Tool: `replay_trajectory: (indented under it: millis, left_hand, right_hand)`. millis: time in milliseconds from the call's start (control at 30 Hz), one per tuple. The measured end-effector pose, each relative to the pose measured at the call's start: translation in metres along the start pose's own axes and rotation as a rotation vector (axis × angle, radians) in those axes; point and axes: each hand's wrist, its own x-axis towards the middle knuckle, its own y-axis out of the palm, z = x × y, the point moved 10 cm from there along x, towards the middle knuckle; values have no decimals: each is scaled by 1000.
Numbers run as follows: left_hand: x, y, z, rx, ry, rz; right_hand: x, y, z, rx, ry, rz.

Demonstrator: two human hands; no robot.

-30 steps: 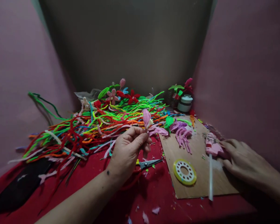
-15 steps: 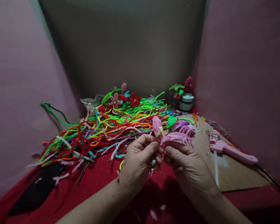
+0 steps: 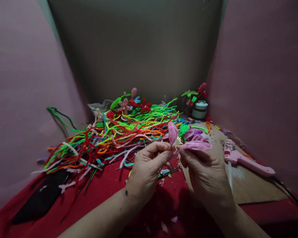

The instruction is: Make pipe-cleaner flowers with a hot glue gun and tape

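My left hand [image 3: 147, 167] is closed in a pinch on the stem of a small pink pipe-cleaner flower [image 3: 173, 133], one petal pointing up. My right hand [image 3: 205, 172] sits beside it, fingers pressed on a second pink petal [image 3: 196, 145] that sticks out to the right from the same flower. Both hands hover over the red cloth [image 3: 106, 195], just in front of a big heap of loose coloured pipe cleaners [image 3: 119, 134]. Scissors [image 3: 166, 172] lie under my hands, partly hidden.
A pink glue gun [image 3: 245, 160] with its cord lies on a wooden board [image 3: 250, 185] at the right. Purple petal pieces [image 3: 195, 133] lie on the board's far end. Finished flowers [image 3: 139, 104] and a white jar [image 3: 200, 109] stand at the back. A black sheet [image 3: 39, 198] lies front left.
My right hand left the glue gun on the board and came over to the flower, taking hold of a petal. The left hand kept the flower and drifted slightly right.
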Motion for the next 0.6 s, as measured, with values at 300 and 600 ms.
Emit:
replay_trajectory:
  millis: [300,600]
  left_hand:
    - [0,0,-12,56,104,-5]
    - [-1,2,-11,36,97,23]
  right_hand:
    - [-3,8,8,-147,-88,48]
    - [-9,4,5,-142,-97,61]
